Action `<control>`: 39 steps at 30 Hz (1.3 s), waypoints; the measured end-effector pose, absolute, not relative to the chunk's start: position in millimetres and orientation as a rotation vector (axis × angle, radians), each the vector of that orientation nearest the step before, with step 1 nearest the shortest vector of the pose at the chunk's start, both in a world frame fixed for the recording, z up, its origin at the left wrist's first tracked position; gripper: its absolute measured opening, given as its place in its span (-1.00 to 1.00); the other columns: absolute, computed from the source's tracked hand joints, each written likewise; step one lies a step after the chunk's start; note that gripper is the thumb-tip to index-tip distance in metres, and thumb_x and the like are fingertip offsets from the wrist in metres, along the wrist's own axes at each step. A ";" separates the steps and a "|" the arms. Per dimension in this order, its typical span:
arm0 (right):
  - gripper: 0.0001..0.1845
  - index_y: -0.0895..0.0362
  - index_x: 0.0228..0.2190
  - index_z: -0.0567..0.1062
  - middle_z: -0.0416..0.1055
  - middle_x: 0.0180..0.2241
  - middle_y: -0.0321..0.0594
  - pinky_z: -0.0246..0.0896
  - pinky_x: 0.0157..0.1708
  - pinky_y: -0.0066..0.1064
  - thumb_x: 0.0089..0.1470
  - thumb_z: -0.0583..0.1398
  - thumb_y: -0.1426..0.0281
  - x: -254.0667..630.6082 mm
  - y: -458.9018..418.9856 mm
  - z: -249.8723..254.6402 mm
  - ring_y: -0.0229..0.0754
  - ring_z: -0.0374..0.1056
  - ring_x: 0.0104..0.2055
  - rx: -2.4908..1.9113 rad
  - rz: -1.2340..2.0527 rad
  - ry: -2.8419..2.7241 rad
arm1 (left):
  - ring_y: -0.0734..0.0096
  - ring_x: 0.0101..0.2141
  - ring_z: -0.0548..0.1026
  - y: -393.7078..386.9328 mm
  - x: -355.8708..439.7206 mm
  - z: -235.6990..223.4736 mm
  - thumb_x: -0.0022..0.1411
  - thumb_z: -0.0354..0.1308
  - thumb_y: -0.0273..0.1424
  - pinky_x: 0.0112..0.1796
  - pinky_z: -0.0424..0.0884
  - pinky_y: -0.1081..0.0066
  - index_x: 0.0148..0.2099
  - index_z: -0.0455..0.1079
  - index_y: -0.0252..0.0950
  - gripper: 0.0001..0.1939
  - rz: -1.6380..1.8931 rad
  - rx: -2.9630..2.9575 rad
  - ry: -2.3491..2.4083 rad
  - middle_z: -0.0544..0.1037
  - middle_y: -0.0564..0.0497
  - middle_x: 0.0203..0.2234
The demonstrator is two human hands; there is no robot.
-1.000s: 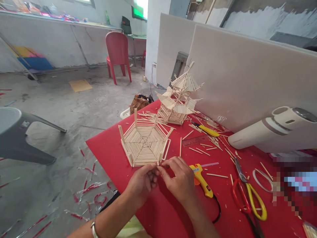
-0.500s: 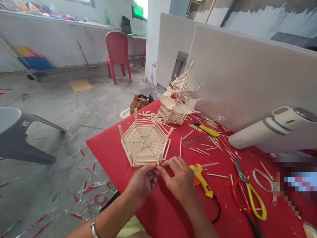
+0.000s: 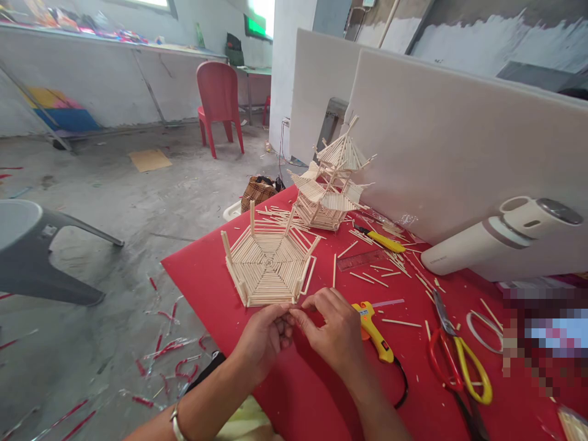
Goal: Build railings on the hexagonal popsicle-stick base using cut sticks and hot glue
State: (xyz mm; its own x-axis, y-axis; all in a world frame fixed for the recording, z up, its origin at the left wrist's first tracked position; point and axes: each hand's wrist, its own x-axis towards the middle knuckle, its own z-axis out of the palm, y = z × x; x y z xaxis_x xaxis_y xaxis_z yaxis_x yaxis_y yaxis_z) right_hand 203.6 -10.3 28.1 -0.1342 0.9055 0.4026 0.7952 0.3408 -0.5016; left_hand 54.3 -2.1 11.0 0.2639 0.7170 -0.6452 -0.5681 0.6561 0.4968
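My left hand and my right hand meet at the near right corner of an octagonal base of wooden sticks, fingers pinched. Whatever lies between the fingertips is too small to make out. Short posts stand up around the rim of the base, which lies on the red table. Right of my right hand rests a yellow hot glue gun with a clear glue stick in its back. Behind the base stands a small stick pagoda with tiered roofs.
Scissors, a yellow utility knife, a clear ruler and loose sticks lie to the right. A white tumbler leans near the pale board. A grey stool and a red chair stand on the floor.
Both hands stay pinched at the same corner of the base, with hardly any movement. The view has shifted very slightly.
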 end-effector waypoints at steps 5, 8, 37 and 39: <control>-0.79 0.08 -0.47 0.42 0.42 -0.46 -0.29 0.13 -0.33 -0.36 0.15 0.27 0.29 204.7 -11.0 29.7 -0.20 0.31 -0.35 -1.496 0.177 -1.988 | 0.56 -0.65 0.28 -10.9 55.1 8.9 -0.02 0.31 -0.34 -0.61 0.15 0.50 -0.44 0.47 -0.37 -0.82 0.943 0.344 0.995 0.44 0.05 -0.62; -0.80 0.07 -0.47 0.43 0.43 -0.45 -0.30 0.14 -0.33 -0.37 0.13 0.29 0.30 206.1 -11.8 31.1 -0.19 0.33 -0.33 -1.495 0.178 -1.993 | 0.57 -0.66 0.25 -21.2 52.7 8.4 -0.01 0.33 -0.29 -0.63 0.11 0.51 -0.42 0.50 -0.35 -0.79 0.959 0.477 1.046 0.42 0.05 -0.63; -0.67 0.04 -0.01 0.48 0.50 -0.21 -0.21 0.22 -0.19 -0.36 0.20 0.24 0.28 211.5 -6.6 32.9 -0.12 0.38 -0.13 -1.594 0.302 -2.044 | 0.68 -0.58 0.39 -14.1 56.2 -17.3 0.24 0.13 -0.50 -0.50 0.46 0.52 0.24 0.23 -0.22 -0.48 1.387 2.008 1.331 0.39 -0.25 0.13; -0.70 0.04 -0.02 0.49 0.51 -0.22 -0.20 0.22 -0.19 -0.36 0.23 0.20 0.26 210.3 -5.6 31.5 -0.12 0.38 -0.13 -1.586 0.310 -2.037 | 0.67 -0.56 0.40 -13.8 56.0 -18.5 0.22 0.13 -0.53 -0.50 0.46 0.53 0.24 0.22 -0.22 -0.46 1.384 2.002 1.332 0.40 -0.24 0.11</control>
